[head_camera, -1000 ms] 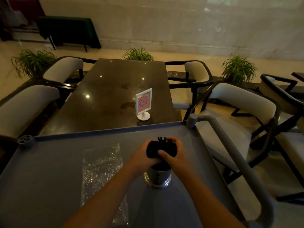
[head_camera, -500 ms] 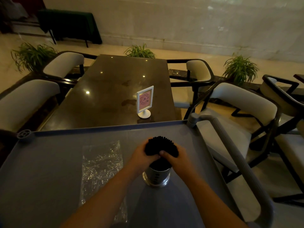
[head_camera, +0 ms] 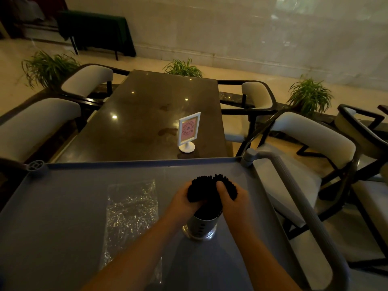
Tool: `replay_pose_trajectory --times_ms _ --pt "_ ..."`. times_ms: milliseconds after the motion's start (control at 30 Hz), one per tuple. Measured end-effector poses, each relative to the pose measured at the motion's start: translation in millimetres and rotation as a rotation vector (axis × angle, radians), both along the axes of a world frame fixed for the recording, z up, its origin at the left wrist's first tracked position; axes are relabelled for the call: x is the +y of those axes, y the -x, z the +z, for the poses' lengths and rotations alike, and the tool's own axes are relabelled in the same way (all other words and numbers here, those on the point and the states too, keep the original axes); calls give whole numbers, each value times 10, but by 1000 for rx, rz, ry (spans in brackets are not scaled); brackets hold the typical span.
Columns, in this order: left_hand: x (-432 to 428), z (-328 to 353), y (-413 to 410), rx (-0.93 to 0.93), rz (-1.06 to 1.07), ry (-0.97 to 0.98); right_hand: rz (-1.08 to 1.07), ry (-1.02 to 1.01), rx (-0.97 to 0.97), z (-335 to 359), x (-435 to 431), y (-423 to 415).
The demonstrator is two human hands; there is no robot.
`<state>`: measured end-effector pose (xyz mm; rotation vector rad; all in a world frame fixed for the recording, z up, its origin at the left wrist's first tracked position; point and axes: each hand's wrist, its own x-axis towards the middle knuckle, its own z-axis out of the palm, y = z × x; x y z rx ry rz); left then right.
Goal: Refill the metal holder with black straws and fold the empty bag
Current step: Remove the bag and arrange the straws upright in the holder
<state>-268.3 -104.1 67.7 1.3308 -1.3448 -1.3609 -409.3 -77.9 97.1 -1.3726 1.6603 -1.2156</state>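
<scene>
Your bag point(head_camera: 132, 211) lies flat, unfolded, on the bench point(head_camera: 63, 227), left of the holder point(head_camera: 199, 226). Beyond, your left grip point(head_camera: 182, 201) and right grip point(head_camera: 233, 203) curl round the straws point(head_camera: 204, 184) standing in it. Refill looks nearly done; folding remains.

Hands packed tight, room ahead and to the left.
The fingers point(head_camera: 185, 193) of the left hand point(head_camera: 180, 203) and right hand point(head_camera: 234, 204) wrap the black straws point(head_camera: 210, 184), which fill the gap between them, with the metal holder point(head_camera: 200, 226) just beneath. Left of the fingers the empty bag point(head_camera: 132, 208) lies flat on the cart top point(head_camera: 63, 206). Past the fingertips, bare surface runs to the raised rim point(head_camera: 136, 163), and on their right the cart handle point(head_camera: 294, 194) blocks.
</scene>
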Motion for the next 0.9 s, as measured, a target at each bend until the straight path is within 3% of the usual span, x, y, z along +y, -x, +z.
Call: replay_pose_trajectory --times_ms 200,600,900 --pt "73 104 -39 26 -5 15 -132 41 -165 97 -75 12" --pt "130 420 -183 -2 -51 82 -139 278 -349 722 -135 -6" --pt "183 785 -196 12 235 319 -204 317 -504 979 -140 14"
